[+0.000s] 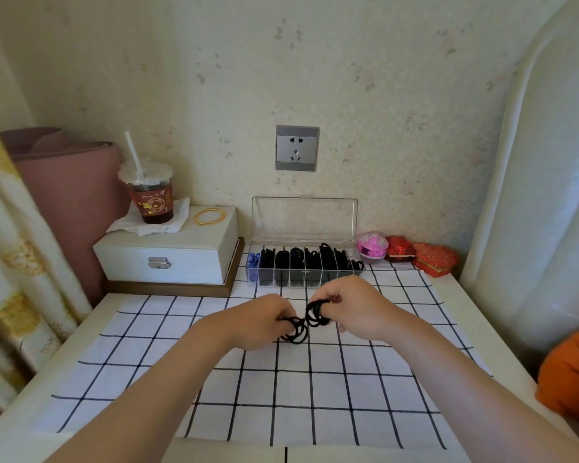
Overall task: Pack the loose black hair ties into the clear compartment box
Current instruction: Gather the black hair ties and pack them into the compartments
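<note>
The clear compartment box (355,274) stands at the back of the checked cloth (281,389), its lid (304,218) raised against the wall. Most of its compartments hold black hair ties (310,259); the leftmost holds blue ones (254,264). Just in front of the box, my left hand (263,320) pinches a bunch of black hair ties (296,330) that hangs down to the cloth. My right hand (350,307) holds a second bunch of black ties (315,314) looped around its fingers. The two bunches touch between my hands.
A white jewellery box (168,259) at the back left carries an iced drink cup (151,192) with a straw and a gold bangle (209,216). A pink egg-shaped case (372,247) and red boxes (430,259) sit right of the clear box. An orange object (570,379) lies at the right edge.
</note>
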`<state>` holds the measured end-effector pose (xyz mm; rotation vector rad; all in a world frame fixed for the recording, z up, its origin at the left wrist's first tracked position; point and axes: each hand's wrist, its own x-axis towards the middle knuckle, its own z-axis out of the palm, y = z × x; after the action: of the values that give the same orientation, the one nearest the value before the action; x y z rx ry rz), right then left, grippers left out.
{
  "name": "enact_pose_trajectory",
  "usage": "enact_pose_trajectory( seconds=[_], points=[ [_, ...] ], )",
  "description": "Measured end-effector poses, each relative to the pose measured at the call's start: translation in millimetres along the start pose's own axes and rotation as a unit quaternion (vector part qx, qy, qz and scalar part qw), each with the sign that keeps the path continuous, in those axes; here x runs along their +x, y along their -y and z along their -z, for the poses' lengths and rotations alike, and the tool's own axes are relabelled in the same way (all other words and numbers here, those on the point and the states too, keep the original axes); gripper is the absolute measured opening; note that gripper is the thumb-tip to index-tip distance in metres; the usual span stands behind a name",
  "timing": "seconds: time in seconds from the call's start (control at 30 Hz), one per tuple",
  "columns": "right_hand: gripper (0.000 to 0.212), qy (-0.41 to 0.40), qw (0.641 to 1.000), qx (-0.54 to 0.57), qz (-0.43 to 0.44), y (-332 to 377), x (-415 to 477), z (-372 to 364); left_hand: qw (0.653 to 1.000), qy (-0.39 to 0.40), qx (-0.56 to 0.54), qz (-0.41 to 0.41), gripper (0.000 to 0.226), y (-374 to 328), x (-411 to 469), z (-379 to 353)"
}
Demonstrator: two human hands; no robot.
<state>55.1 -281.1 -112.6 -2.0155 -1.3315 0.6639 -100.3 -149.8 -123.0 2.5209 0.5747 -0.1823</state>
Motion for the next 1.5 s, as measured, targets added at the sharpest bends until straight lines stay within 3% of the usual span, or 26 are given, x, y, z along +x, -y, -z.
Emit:
enact_pose_trajectory(
  seconds=[0.1, 0.2, 0.37, 0.57, 0.73, 0.8, 0.93, 1.07, 1.13, 1.3, 1.5],
  points=[
    [0.024, -0.030, 0.995, 0.100, 0.008, 4, -1, 3, 0.991, -0.064, -0.115, 0.026, 0.008, 2, 1, 2],
    [0.018, -0.043, 0.976, 0.211, -0.002, 12, -3, 7, 0.974, -0.114, -0.189, 0.041, 0.013, -1, 2, 2],
    [0.017, 0.013, 0.950, 0.311, -0.014, 19, -5, -1, 0.959, -0.136, -0.244, 0.049, 0.017, -10, 5, 1],
    [0.020, 0.020, 0.952, 0.302, -0.036, 19, -4, -10, 0.922, -0.126, -0.359, 0.068, 0.017, -17, 4, 0],
    [0.015, 0.040, 0.939, 0.338, -0.042, 19, -2, -9, 0.954, -0.124, -0.263, 0.079, 0.026, -14, 8, -4],
    [0.013, 0.034, 0.943, 0.328, -0.047, 19, -3, -11, 0.948, -0.096, -0.292, 0.079, 0.024, -14, 9, -5],
    [0.011, -0.017, 0.962, 0.262, -0.067, 14, -2, -16, 0.918, 0.003, -0.394, 0.051, 0.013, -12, 6, -1],
    [0.016, -0.056, 0.981, 0.176, -0.067, 10, 0, -14, 0.853, 0.075, -0.514, 0.043, 0.022, -10, 4, 5],
    [0.023, -0.079, 0.989, 0.118, -0.050, 9, 1, -15, 0.828, 0.074, -0.555, 0.036, 0.023, -12, 3, 5],
    [0.017, -0.125, 0.991, 0.048, 0.030, 11, 1, -14, 0.845, 0.020, -0.534, 0.020, 0.031, -11, 8, -1],
    [0.013, -0.061, 0.987, 0.145, -0.022, 10, 1, -3, 0.833, 0.018, -0.553, 0.009, 0.025, -11, 8, 3]
  ],
)
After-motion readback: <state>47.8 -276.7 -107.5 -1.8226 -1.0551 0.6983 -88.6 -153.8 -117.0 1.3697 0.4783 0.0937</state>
